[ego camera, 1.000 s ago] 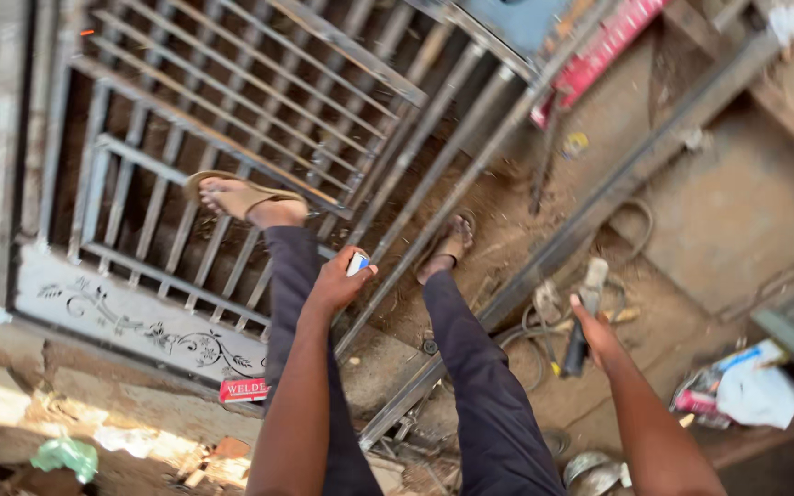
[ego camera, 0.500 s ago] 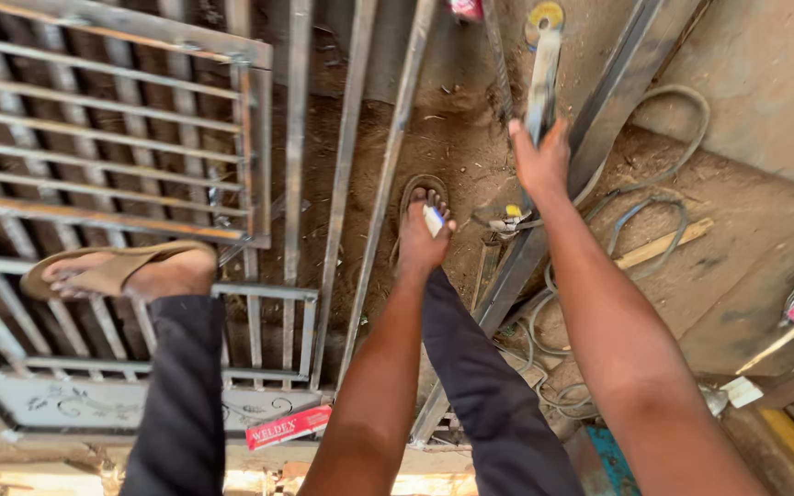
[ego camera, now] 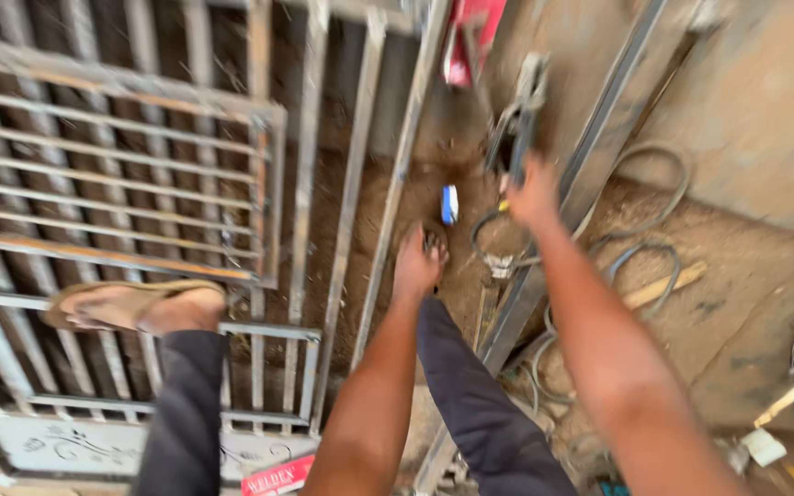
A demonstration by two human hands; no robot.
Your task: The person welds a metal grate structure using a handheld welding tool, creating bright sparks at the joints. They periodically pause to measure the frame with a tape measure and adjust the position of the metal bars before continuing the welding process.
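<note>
The fingers of the right hand (ego camera: 533, 193) stay wrapped around the dark power tool (ego camera: 515, 129), now lifted just right of the metal gate (ego camera: 259, 119). The left hand (ego camera: 417, 264) has opened (its fingers hold nothing), and the small blue-and-white object (ego camera: 450, 204) it carried half a second ago sits just above it, beside the gate's right rail.

Small blue-and-white object (ego camera: 449, 204), oblong, blurred, lying just beyond the left hand's fingertips, over bare dirt between the gate bars and the steel rail; whether touching the fingers or free, impossible to tell. Angle grinder (ego camera: 516, 129), dark body with a pale grey head, held up off the ground by its rear end, pointing away and slightly rightward, head near a red item at the top. Details smeared by motion blur.
</note>
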